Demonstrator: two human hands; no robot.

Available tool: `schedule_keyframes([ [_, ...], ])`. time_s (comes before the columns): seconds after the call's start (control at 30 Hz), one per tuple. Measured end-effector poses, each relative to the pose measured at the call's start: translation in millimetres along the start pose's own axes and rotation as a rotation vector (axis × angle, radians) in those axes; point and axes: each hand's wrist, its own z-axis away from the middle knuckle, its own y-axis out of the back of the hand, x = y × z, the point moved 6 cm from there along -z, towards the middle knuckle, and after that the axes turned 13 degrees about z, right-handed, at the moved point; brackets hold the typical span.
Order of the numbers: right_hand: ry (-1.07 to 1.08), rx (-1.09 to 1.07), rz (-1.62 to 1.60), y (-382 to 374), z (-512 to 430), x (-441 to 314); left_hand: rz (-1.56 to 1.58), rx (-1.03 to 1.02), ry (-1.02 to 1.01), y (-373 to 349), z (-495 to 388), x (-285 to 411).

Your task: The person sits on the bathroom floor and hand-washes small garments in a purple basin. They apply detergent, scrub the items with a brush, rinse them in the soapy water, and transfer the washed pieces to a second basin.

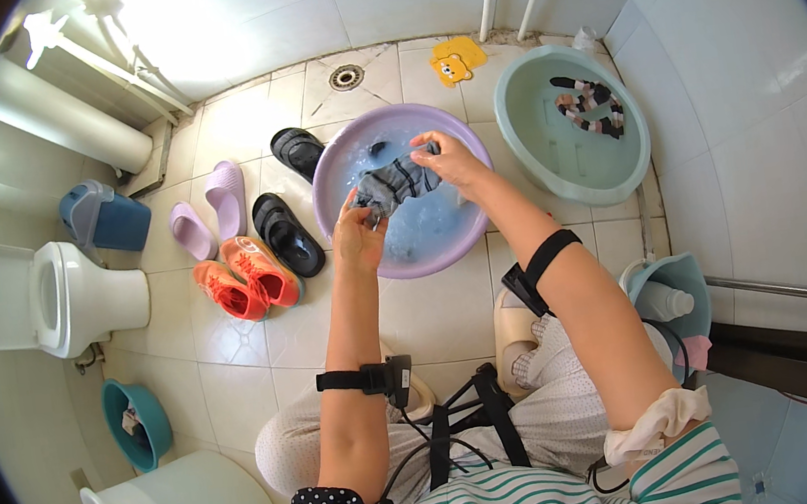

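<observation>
Between my two hands a wet grey sock with dark stripes (pixel 401 183) is stretched over a round purple basin (pixel 330 219). My left hand (pixel 358 236) pinches its lower left end near the basin's near-left side. At the upper right end, my right hand (pixel 451 163) grips the fabric between thumb and fingers. Bluish soapy water (pixel 431 230) with foam fills the basin. A small dark piece of cloth (pixel 379 149) shows at the water's surface behind the sock. Other dim shapes lie under the water, too blurred to name.
Right of the purple basin stands a pale green basin (pixel 528 161) holding water and striped cloth (pixel 593 106). Black slippers (pixel 288 236), lilac slippers (pixel 225 198) and orange sneakers (pixel 248 275) are at the left. A bucket with a white bottle (pixel 666 301) stands by my right knee. A floor drain (pixel 346 77) lies beyond.
</observation>
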Motion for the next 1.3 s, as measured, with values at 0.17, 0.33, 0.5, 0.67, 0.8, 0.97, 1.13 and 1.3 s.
schedule_keyframes([
  [0.17, -0.019, -0.113, -0.008, 15, 7, -8, 0.113, 0.082, -0.052, 15, -1, 8],
  [0.33, 0.181, -0.077, 0.328, 20, 4, -29, 0.309, 0.068, 0.081, -6, 4, -1],
  [0.5, 0.528, 0.139, 0.716, 15, 25, -75, 0.330, -0.096, 0.113, -42, 14, -9],
  [0.67, 0.384, -0.120, 0.595, -10, 44, -77, 0.120, -0.304, 0.092, -60, 19, -21],
  [0.8, 0.297, -0.122, 0.532, -9, 41, -63, 0.017, -0.241, 0.048, -47, 15, -24],
  [0.97, -0.219, -0.117, -0.215, 0, 25, -17, 0.054, -0.031, 0.042, -23, 9, -19],
  [1.13, -0.482, -0.108, -0.645, -5, 20, 4, 0.207, -0.212, 0.243, -37, 15, -31],
  [1.3, -0.322, -0.081, -0.586, -6, 20, -2, -0.555, -0.204, -0.006, -33, 16, -26],
])
